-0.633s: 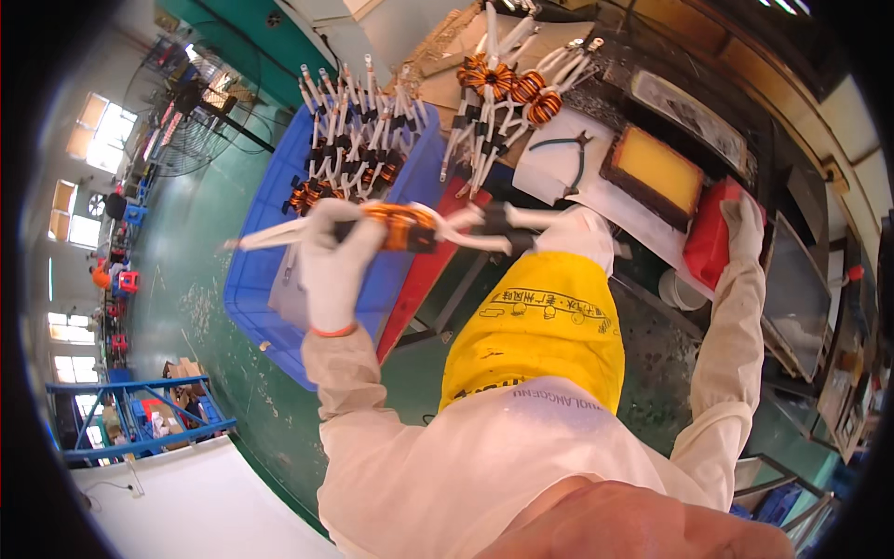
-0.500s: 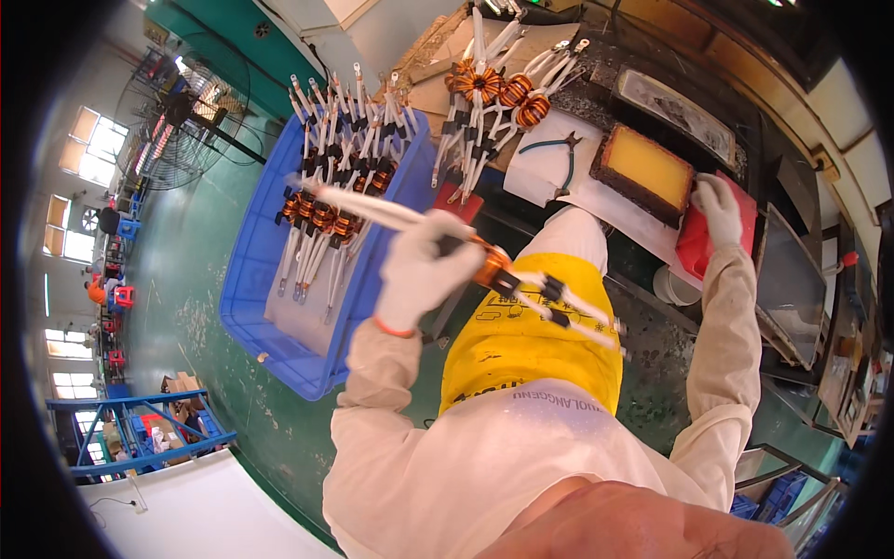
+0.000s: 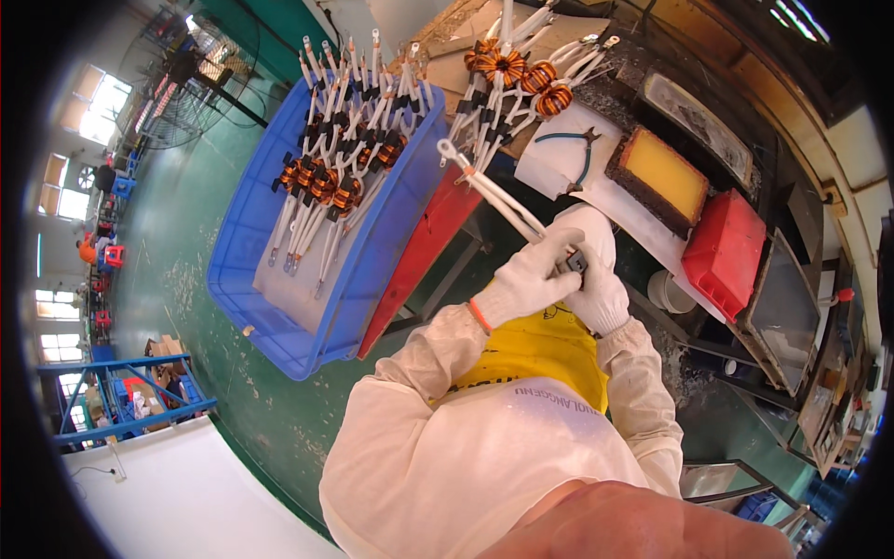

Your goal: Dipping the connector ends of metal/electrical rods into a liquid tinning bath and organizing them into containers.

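— What have the hands got?

— Both are gloved in white and brought together in front of the chest, above the yellow apron (image 3: 540, 349); the left hand (image 3: 529, 279) is closed around a coil part with long white leads (image 3: 489, 191), which stick up and to the left, their ring ends near the red tray (image 3: 424, 252); the right hand (image 3: 596, 293) is closed too, pressed against the left and gripping the dark end of the same part (image 3: 577, 263).

— And around them?

— A blue bin (image 3: 270, 307) on the person's left holds many more copper coils (image 3: 326, 182) with white leads; a second heap of coils (image 3: 512, 74) lies on the bench beyond the hands; cutters (image 3: 582, 154) lie on a white sheet, just beside a yellow sponge (image 3: 663, 175) in a dark frame; a red box (image 3: 726, 252) sits to the right of that.
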A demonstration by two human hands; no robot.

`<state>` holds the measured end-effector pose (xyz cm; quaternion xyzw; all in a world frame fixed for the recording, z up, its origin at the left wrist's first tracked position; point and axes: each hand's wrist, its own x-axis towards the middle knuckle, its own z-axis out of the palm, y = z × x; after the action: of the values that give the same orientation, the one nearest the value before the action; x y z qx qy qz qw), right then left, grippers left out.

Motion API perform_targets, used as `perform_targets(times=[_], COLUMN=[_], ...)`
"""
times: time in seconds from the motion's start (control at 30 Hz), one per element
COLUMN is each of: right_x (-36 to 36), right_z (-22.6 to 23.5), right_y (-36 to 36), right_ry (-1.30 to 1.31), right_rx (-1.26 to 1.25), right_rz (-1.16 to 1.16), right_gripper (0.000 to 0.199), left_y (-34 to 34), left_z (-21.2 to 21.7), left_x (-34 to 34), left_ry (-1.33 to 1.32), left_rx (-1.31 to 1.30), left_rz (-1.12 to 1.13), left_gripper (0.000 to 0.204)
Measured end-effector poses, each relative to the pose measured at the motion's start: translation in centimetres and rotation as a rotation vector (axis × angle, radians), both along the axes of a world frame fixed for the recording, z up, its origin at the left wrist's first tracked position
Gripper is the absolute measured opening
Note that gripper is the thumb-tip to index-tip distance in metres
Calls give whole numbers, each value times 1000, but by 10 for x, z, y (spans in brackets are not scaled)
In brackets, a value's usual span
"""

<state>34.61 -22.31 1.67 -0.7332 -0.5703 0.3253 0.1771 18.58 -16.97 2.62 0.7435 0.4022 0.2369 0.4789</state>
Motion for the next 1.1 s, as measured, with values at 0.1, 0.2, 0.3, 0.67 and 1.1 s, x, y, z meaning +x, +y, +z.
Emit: perform_targets(times=[0.1,0.2,0.3,0.67,1.1], right_x=[3,2,1,-9,-8], right_z=[-1,4,2,-10,-7], right_y=[2,5,4,-4,-1], right_ry=[79,122,159,182,199], right_rx=[120,80,74,125,97], right_rz=[7,-30,-76,-157,-123], right_gripper=[65,62,63,62,63], left_y=[10,22,32,43,57], left_z=[-30,-43,-53,-50,-70], left_x=[-20,-44,-51,-35,-40], left_ry=[-430,-344,-302,-612,-977], left_rx=[-494,-595,-587,-631,-775], left_rz=[-35,52,201,424,344], left_gripper=[28,23,21,24,15])
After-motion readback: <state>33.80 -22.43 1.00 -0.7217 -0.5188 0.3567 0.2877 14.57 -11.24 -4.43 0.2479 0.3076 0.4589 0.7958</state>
